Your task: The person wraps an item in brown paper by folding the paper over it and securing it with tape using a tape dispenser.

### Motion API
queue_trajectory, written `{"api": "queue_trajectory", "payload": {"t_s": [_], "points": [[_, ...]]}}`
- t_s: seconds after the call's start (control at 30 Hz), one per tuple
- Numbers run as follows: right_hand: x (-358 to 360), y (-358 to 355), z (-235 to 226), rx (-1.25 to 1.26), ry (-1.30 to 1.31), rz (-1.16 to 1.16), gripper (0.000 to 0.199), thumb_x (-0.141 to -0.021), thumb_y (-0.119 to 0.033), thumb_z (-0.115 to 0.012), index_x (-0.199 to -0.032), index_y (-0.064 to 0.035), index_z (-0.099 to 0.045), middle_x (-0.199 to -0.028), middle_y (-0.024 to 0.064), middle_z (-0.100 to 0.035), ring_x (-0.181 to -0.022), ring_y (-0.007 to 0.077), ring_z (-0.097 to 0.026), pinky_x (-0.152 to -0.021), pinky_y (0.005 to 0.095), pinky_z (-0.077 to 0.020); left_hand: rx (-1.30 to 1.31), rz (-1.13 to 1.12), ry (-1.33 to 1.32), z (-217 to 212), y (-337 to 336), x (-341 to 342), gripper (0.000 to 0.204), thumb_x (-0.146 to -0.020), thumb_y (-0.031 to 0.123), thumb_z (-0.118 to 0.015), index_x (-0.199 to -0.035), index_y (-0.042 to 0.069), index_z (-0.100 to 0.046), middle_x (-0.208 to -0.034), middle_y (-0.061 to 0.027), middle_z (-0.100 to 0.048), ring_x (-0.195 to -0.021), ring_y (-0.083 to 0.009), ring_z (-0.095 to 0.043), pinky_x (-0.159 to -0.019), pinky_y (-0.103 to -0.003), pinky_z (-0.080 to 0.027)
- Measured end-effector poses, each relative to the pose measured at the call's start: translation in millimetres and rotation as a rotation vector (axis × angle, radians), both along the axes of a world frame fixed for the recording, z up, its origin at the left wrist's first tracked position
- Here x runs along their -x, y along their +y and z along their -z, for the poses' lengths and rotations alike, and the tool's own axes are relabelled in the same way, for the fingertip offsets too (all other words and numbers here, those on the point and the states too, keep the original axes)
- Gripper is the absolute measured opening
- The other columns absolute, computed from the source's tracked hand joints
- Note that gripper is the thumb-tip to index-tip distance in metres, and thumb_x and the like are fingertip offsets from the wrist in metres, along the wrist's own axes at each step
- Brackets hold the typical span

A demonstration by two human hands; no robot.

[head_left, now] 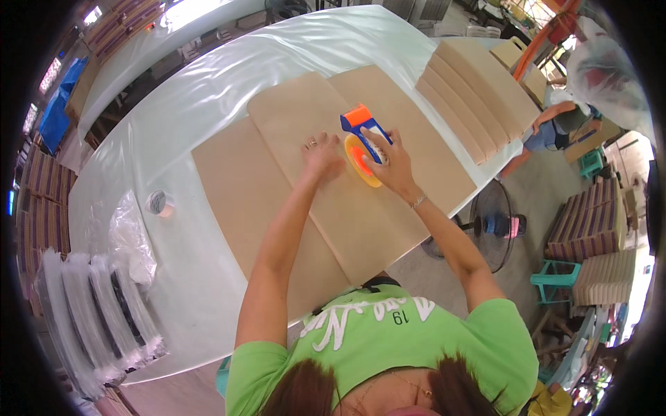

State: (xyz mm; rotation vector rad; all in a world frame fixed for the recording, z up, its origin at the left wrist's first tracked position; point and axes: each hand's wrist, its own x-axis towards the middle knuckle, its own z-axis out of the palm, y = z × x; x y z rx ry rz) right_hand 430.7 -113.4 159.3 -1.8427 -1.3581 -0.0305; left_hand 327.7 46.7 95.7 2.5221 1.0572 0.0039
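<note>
A flattened brown cardboard box [298,201] lies spread across the white plastic-covered table [208,90]. My right hand [390,161] grips a tape dispenser [365,132] with a blue body, an orange top and a yellow-orange tape roll, pressed onto the cardboard near its centre seam. My left hand [322,156] rests flat on the cardboard just left of the dispenser, fingers spread, a ring on one finger.
A stack of folded cardboard sheets [475,93] lies at the table's far right. A roll of tape [160,203] sits on the table at left, beside plastic-wrapped bundles [97,305]. A floor fan [492,225], teal stools [558,277] and another person [555,128] are to the right.
</note>
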Motion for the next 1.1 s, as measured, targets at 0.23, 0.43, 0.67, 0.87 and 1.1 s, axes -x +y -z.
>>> {"api": "queue_trajectory", "payload": {"t_s": [0.23,0.43,0.67,0.87,1.1], "points": [[5,2,-3,-0.044,-0.057,-0.030,0.056,-0.074,-0.017,-0.075,-0.126,-0.0242,-0.060,-0.103,0.0106,-0.050,-0.079,0.0230,-0.059,-0.067,0.0321,-0.0509,0.001,-0.022,0.025,-8,-12,-3,0.068,-0.073,0.031,-0.067,-0.136,0.019,-0.043,-0.148,-0.0129,-0.031,-0.139,-0.0408,-0.023,-0.110,-0.057,-0.021],[11,9,-2,0.001,-0.068,0.013,0.057,-0.073,-0.013,-0.075,-0.127,-0.0244,-0.059,-0.103,0.0112,-0.050,-0.085,0.0255,-0.061,-0.069,0.0339,-0.0525,-0.033,-0.001,-0.023,6,-12,10,0.067,-0.075,0.033,-0.065,-0.137,0.017,-0.042,-0.151,-0.0128,-0.027,-0.139,-0.0415,-0.022,-0.110,-0.057,-0.021],[12,5,-4,-0.010,-0.054,0.013,0.057,-0.074,-0.013,-0.075,-0.127,-0.0242,-0.059,-0.105,0.0114,-0.050,-0.085,0.0258,-0.061,-0.070,0.0331,-0.0527,-0.044,0.018,-0.140,9,-10,13,0.064,-0.076,0.036,-0.066,-0.134,0.018,-0.045,-0.150,-0.0132,-0.029,-0.138,-0.0411,-0.024,-0.108,-0.056,-0.021],[3,-2,1,-0.002,-0.050,0.043,0.057,-0.075,-0.016,-0.073,-0.128,-0.0279,-0.058,-0.104,0.0114,-0.049,-0.088,0.0279,-0.060,-0.068,0.0360,-0.0531,-0.092,0.092,-0.177,12,-5,5,0.058,-0.077,0.040,-0.065,-0.129,0.019,-0.050,-0.141,-0.0133,-0.039,-0.132,-0.0389,-0.032,-0.105,-0.052,-0.027],[7,3,0,-0.012,-0.057,0.035,0.055,-0.075,-0.015,-0.073,-0.127,-0.0269,-0.059,-0.102,0.0119,-0.050,-0.084,0.0279,-0.061,-0.067,0.0360,-0.0532,0.928,-0.188,-0.785,31,73,-32,0.069,-0.086,0.068,-0.043,-0.118,0.010,-0.058,-0.111,-0.0087,-0.059,-0.096,-0.0208,-0.058,-0.082,-0.036,-0.046]]}}
